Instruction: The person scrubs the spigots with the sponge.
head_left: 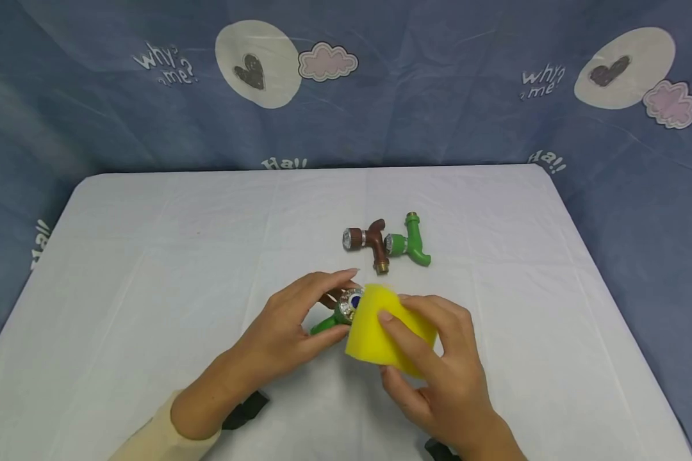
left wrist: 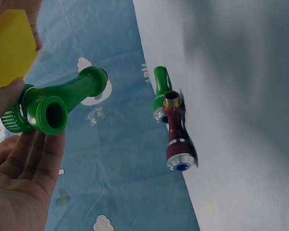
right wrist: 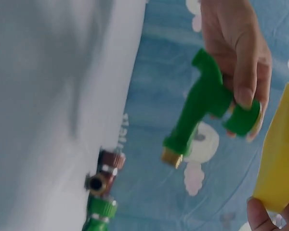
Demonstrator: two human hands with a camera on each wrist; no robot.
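A green tap with a clear faceted knob end and a brass threaded end is held above the table by my left hand. In the right wrist view its thumb and fingers pinch the tap near the knob. My right hand grips a yellow sponge between thumb and fingers. From the head view the sponge overlaps the knob end of the tap; whether they touch I cannot tell. Behind the hands, a brown tap and a second green tap lie side by side on the table.
A white cloth covers the table. Beyond its far edge hangs a blue printed curtain. Black straps show by both wrists.
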